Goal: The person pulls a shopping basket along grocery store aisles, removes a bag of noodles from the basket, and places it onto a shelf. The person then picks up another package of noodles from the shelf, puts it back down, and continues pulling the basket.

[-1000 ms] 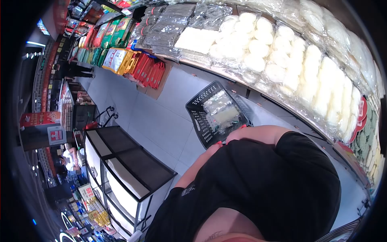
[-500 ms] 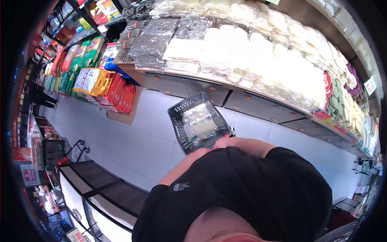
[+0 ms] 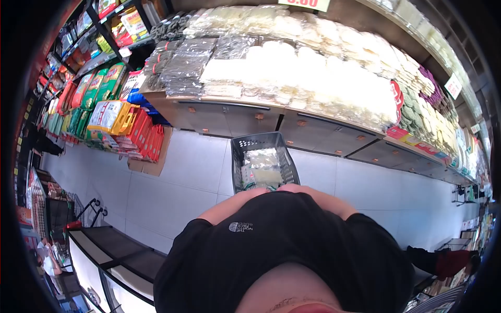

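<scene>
A dark grey plastic shopping basket (image 3: 288,161) with perforated walls stands out in front of my body. Inside it lie clear-wrapped packages (image 3: 262,159), pale and silvery, with some green at the near end. My left hand (image 3: 254,192) is closed at the left of the basket's near rim. At the right of that same rim my right hand (image 3: 290,188) is closed as well. Most of the fingers on both hands, and the part they hold, are hidden by the hands and my black shirt (image 3: 282,235).
Ahead runs a long display counter (image 3: 329,134) stacked with wrapped goods, white and dark grey. Coloured bags (image 3: 109,117) are piled at the left on cardboard. An empty-looking dark shelf unit (image 3: 112,245) stands near left. Another person (image 3: 449,262) is at the lower right.
The basket has swung from a tilt to nearly straight ahead and sits closer to me. The counter has shifted left in view. A person has come into view at the lower right.
</scene>
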`<state>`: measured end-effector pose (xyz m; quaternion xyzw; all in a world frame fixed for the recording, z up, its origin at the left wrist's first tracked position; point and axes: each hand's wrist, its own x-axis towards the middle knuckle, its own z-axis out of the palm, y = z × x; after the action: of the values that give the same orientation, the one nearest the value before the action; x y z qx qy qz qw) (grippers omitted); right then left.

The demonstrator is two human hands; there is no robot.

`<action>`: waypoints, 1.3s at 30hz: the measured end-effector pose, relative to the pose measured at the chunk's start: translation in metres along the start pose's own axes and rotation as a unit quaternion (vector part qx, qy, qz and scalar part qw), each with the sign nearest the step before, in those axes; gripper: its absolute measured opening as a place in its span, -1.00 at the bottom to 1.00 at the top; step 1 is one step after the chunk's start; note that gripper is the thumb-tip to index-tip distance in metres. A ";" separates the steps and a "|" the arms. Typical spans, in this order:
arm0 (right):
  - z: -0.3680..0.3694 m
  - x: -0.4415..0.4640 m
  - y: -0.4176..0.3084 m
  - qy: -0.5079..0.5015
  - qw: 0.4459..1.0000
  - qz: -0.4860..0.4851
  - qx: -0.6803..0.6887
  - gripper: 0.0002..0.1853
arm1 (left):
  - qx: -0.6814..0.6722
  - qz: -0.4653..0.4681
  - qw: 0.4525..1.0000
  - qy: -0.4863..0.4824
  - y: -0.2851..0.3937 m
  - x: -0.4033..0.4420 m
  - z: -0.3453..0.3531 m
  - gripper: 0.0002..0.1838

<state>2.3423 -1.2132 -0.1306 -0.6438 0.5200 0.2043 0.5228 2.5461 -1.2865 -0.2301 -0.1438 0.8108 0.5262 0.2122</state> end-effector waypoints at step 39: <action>0.036 0.021 0.038 0.284 0.790 0.429 0.333 -0.46 | -0.216 0.522 0.778 0.275 0.197 -0.383 -0.256 -0.82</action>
<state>2.3267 -1.1877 -0.1788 -0.1693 0.9039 0.0295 0.3918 2.7398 -1.4364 0.2074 0.1210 0.6506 0.6555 -0.3639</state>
